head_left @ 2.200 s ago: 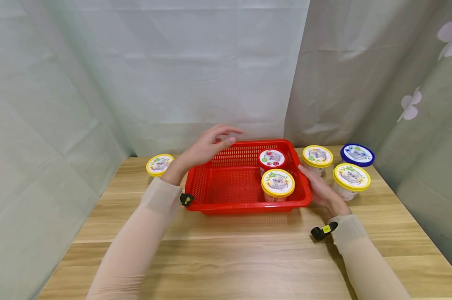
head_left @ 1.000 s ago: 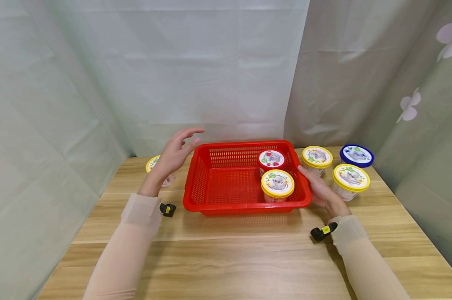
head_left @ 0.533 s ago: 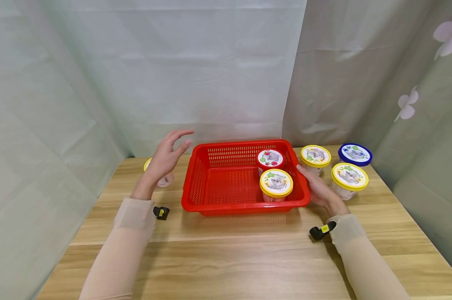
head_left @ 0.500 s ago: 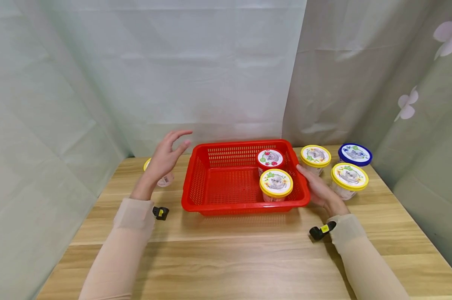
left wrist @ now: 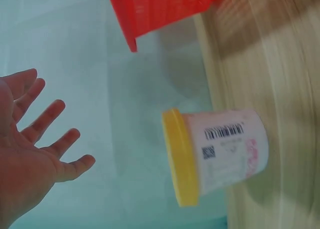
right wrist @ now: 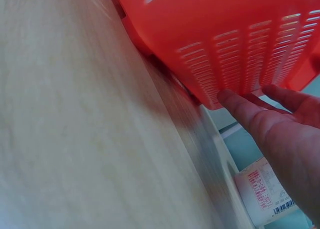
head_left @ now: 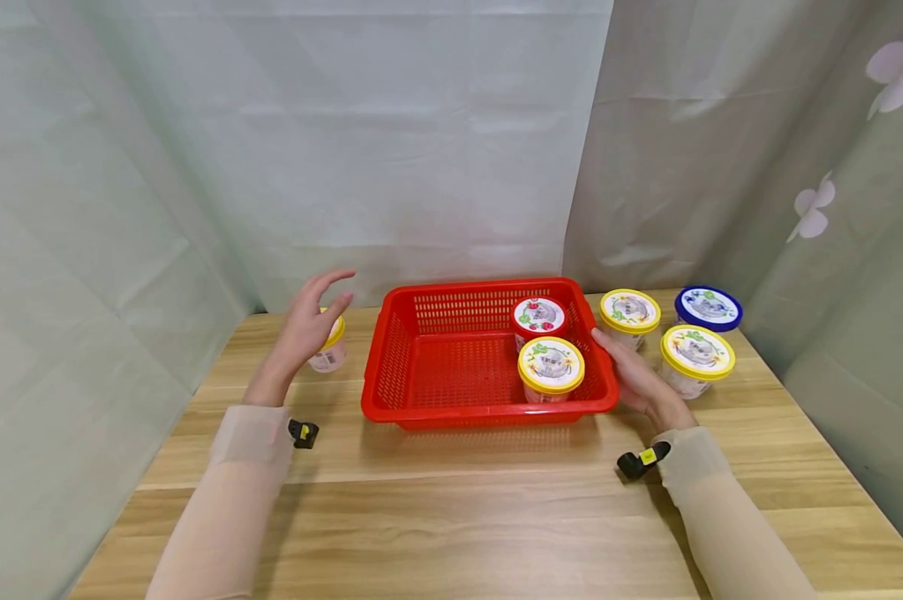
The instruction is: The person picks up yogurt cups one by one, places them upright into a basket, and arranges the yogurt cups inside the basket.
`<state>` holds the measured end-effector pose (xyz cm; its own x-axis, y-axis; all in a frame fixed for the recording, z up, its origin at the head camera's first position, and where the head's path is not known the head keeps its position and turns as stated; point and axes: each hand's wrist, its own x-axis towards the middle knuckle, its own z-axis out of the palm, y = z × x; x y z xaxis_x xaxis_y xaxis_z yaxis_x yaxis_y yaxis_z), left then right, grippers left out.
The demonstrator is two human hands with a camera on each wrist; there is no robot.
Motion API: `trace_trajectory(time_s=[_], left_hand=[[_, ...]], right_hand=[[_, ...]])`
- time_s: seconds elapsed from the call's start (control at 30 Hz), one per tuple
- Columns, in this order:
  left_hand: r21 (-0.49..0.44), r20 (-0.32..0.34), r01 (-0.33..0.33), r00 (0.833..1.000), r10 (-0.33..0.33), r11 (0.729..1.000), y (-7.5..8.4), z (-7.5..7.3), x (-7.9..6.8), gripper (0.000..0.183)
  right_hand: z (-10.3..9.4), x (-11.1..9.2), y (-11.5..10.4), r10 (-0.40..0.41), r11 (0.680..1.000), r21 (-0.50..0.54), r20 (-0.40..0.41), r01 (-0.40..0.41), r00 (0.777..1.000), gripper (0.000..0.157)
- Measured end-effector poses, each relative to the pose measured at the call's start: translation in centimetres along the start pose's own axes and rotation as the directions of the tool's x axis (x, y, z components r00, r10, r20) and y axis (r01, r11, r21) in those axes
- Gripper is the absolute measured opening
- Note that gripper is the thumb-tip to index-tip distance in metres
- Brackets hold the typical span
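Observation:
In the head view my left hand [head_left: 299, 329] hovers with fingers spread beside a tub with a yellow lid [head_left: 328, 357], partly hiding it. The left wrist view shows that hand holding nothing, apart from the tub [left wrist: 225, 151], whose barcode faces the camera. My right hand [head_left: 634, 375] rests against the right side of a red plastic basket [head_left: 489, 411]. Seen from the right wrist, its extended fingers [right wrist: 245, 109] touch the slotted outer wall. Inside the basket, at its right end, stand a red-lidded tub [head_left: 539, 315] and a yellow-lidded tub [head_left: 551, 367].
Right of the basket stand two more yellow-lidded tubs, one farther back [head_left: 629, 310] and one nearer [head_left: 697, 352], with a blue-lidded tub [head_left: 709, 308] behind. A wooden table [head_left: 459, 533] carries everything. Pale curtains [head_left: 421, 150] hang behind and at both sides.
My left hand has moved left from above the basket to beside the left tub, dropping slightly and uncovering more of it. The right hand stays at the basket's side.

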<state>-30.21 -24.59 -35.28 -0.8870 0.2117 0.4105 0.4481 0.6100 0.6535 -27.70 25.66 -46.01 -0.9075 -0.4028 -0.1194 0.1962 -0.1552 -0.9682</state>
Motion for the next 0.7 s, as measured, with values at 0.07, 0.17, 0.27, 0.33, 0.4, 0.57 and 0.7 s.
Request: trace_trajectory(time_s=[0.07,0.17,0.27,0.33,0.4,0.57,0.7], left_hand=[[0.012,-0.010,0.007,1.000,-0.007,1.000,-0.4,-0.1,-0.2,0.043],[0.038,-0.021,0.016,1.000,-0.015,0.999,-1.2,-0.3,-0.5,0.042],[0.064,-0.027,0.037,0.999,-0.036,0.997,-2.0,-0.3,-0.9,0.043],[0.073,-0.029,0.056,0.998,-0.054,0.996,-2.6,-0.4,-1.2,0.043],[0.082,-0.030,0.079,0.997,-0.077,0.993,-3.1,-0.4,-1.5,0.043],[0.110,-0.051,0.121,0.992,-0.116,0.987,-4.1,-0.3,-2.0,0.041],[0.130,-0.062,0.141,0.989,-0.133,0.981,-4.9,-0.2,-2.3,0.041]], right_hand=[[0.0,0.0,0.0,0.005,1.000,0.004,-0.002,-0.005,1.000,0.058],[0.0,0.0,0.0,0.004,1.000,0.008,-0.001,-0.004,1.000,0.056],[0.1,0.0,-0.1,0.001,1.000,0.008,-0.003,-0.001,1.000,0.057],[0.1,0.0,-0.1,-0.002,1.000,0.003,-0.001,0.002,1.000,0.059],[0.0,0.0,-0.1,0.002,1.000,-0.001,-0.006,-0.002,1.000,0.060],[0.0,0.0,-0.1,0.007,1.000,0.000,-0.003,-0.007,1.000,0.062],[-0.1,0.0,-0.1,0.007,1.000,0.000,-0.004,-0.007,1.000,0.062]])
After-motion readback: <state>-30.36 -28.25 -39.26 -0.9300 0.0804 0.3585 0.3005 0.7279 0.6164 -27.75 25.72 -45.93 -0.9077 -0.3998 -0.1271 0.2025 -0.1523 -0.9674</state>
